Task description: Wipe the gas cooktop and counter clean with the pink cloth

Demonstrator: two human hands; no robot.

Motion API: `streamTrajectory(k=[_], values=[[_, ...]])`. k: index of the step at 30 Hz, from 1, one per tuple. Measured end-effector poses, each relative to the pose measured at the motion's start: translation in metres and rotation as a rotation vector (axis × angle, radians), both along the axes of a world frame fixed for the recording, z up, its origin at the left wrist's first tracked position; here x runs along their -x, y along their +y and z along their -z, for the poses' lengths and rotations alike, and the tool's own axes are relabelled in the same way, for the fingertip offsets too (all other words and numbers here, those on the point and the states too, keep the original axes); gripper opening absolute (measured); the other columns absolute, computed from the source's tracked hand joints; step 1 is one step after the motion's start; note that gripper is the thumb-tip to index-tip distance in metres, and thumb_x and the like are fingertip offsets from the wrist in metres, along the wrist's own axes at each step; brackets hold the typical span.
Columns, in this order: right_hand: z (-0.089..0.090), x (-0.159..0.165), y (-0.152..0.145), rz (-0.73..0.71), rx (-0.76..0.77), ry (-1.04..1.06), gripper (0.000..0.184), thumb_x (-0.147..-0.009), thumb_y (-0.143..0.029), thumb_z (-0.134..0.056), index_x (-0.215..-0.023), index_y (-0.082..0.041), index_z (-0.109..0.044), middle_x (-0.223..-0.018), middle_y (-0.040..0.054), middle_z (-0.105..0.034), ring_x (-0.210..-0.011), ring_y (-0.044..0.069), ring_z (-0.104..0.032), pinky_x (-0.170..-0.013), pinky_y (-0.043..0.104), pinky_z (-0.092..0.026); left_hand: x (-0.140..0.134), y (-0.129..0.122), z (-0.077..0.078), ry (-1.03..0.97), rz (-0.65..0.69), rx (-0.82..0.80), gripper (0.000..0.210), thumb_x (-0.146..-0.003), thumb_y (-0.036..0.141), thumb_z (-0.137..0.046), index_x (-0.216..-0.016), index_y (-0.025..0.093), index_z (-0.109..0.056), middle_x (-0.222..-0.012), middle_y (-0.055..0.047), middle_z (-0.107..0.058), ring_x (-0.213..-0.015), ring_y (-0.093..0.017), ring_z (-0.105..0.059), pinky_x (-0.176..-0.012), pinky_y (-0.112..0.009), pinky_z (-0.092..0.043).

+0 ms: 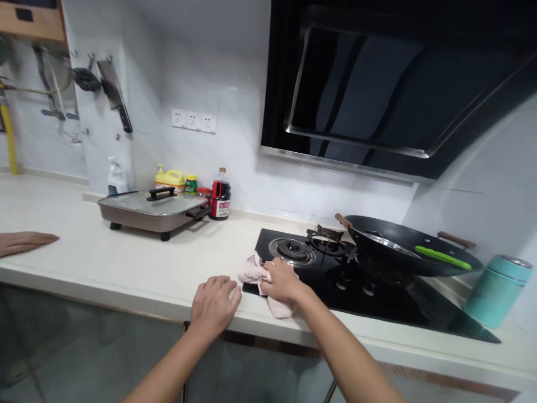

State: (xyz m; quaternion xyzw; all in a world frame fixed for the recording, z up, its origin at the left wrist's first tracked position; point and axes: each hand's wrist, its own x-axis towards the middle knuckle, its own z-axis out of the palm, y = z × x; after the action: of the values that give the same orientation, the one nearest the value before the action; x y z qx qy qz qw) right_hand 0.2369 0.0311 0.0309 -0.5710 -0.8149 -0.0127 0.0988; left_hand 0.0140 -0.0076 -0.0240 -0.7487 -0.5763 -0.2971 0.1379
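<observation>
My right hand (282, 280) presses a pale pink cloth (282, 308) onto the front left corner of the black gas stove (377, 308). Part of the cloth bunches out past my fingers, and another part hangs toward the counter edge. To the left, my left hand (215, 302) rests on the white countertop (138, 268) by its front edge, fingers spread a little and holding nothing. Just behind the cloth is the left burner (292, 251). A black wok (444, 263) with wooden handles sits over the stove's right side, with a bright green-handled utensil (442, 257) in it.
An electric pan (134, 221) with a glass lid stands on the left counter, beside a soy sauce bottle (220, 196) and a spray bottle (116, 178). A teal flask (497, 294) stands far right. Another person's hand (27, 243) lies at the left. The range hood (369, 95) overhangs the stove.
</observation>
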Motion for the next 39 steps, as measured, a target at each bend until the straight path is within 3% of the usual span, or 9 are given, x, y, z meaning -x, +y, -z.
streamTrajectory(k=[3, 5, 8, 11, 14, 18, 22, 29, 39], values=[[-0.015, -0.027, 0.000, -0.203, 0.202, -0.010, 0.074, -0.080, -0.049, -0.073, -0.145, -0.021, -0.053, -0.141, 0.0151, -0.054, -0.129, 0.032, -0.051, -0.108, 0.043, -0.042, 0.001, 0.001, 0.001, 0.008, -0.003, -0.018, 0.032, -0.100, 0.035, -0.048, -0.105, 0.027, -0.079, -0.122, -0.006, -0.075, -0.113, -0.026, -0.064, -0.092, -0.041, -0.043], [-0.024, -0.054, 0.002, -0.248, 0.286, -0.023, 0.082, -0.073, -0.041, -0.079, -0.148, -0.023, -0.052, -0.145, 0.0128, -0.054, -0.132, 0.030, -0.052, -0.109, 0.039, -0.043, 0.002, 0.002, 0.001, 0.008, 0.002, -0.019, 0.031, -0.099, 0.034, -0.049, -0.105, 0.027, -0.079, -0.122, -0.005, -0.075, -0.113, -0.026, -0.064, -0.092, -0.040, -0.044], [-0.031, -0.095, 0.013, -0.060, 0.323, -0.014, 0.068, -0.074, -0.037, -0.079, -0.139, -0.029, -0.061, -0.138, 0.0063, -0.063, -0.121, 0.025, -0.062, -0.100, 0.032, -0.048, 0.001, 0.002, 0.001, -0.001, 0.000, -0.019, 0.031, -0.099, 0.034, -0.049, -0.104, 0.027, -0.079, -0.122, -0.005, -0.076, -0.114, -0.026, -0.064, -0.092, -0.040, -0.044], [-0.033, -0.136, 0.033, 0.182, 0.302, -0.010, 0.047, -0.078, -0.035, -0.076, -0.124, -0.027, -0.070, -0.124, 0.0083, -0.071, -0.106, 0.026, -0.069, -0.090, 0.033, -0.051, 0.000, 0.002, 0.000, -0.009, -0.012, -0.006, 0.033, -0.099, 0.034, -0.048, -0.102, 0.027, -0.079, -0.122, -0.005, -0.076, -0.116, -0.026, -0.064, -0.093, -0.041, -0.045], [-0.031, -0.176, 0.054, 0.316, 0.283, 0.019, 0.038, -0.083, -0.041, -0.073, -0.118, -0.025, -0.074, -0.117, 0.0104, -0.075, -0.102, 0.027, -0.070, -0.085, 0.032, -0.052, 0.000, 0.000, -0.002, -0.006, -0.016, 0.016, 0.033, -0.098, 0.035, -0.048, -0.101, 0.028, -0.080, -0.123, -0.004, -0.076, -0.116, -0.026, -0.064, -0.093, -0.040, -0.045], [-0.026, -0.224, 0.068, 0.473, 0.251, 0.056, 0.047, -0.092, -0.055, -0.060, -0.123, -0.022, -0.074, -0.121, 0.0137, -0.074, -0.106, 0.028, -0.071, -0.083, 0.033, -0.052, 0.000, -0.001, -0.004, 0.002, -0.022, 0.008, 0.033, -0.098, 0.035, -0.047, -0.102, 0.028, -0.079, -0.122, -0.004, -0.076, -0.116, -0.026, -0.065, -0.092, -0.039, -0.046], [-0.021, -0.260, 0.062, 0.565, 0.228, 0.058, 0.056, -0.098, -0.059, -0.048, -0.127, -0.017, -0.072, -0.126, 0.0183, -0.072, -0.110, 0.030, -0.069, -0.085, 0.033, -0.050, 0.000, 0.000, -0.003, -0.002, -0.027, 0.005, 0.034, -0.098, 0.035, -0.046, -0.101, 0.028, -0.079, -0.122, -0.004, -0.076, -0.116, -0.026, -0.065, -0.092, -0.040, -0.045], [-0.022, -0.275, 0.023, 0.523, 0.254, 0.061, 0.041, -0.082, -0.041, -0.072, -0.117, -0.021, -0.074, -0.116, 0.0127, -0.075, -0.098, 0.027, -0.070, -0.080, 0.030, -0.049, 0.000, 0.001, -0.004, -0.010, -0.025, 0.013, 0.036, -0.097, 0.036, -0.045, -0.099, 0.027, -0.079, -0.122, -0.003, -0.076, -0.116, -0.026, -0.065, -0.091, -0.039, -0.045], [-0.024, -0.278, -0.007, 0.356, 0.237, 0.050, 0.065, -0.068, -0.033, -0.077, -0.132, -0.022, -0.066, -0.123, 0.0111, -0.069, -0.106, 0.029, -0.065, -0.090, 0.033, -0.049, -0.001, 0.001, -0.008, -0.001, -0.048, 0.050, 0.036, -0.097, 0.037, -0.044, -0.100, 0.029, -0.079, -0.123, -0.002, -0.076, -0.117, -0.027, -0.065, -0.092, -0.040, -0.045]])
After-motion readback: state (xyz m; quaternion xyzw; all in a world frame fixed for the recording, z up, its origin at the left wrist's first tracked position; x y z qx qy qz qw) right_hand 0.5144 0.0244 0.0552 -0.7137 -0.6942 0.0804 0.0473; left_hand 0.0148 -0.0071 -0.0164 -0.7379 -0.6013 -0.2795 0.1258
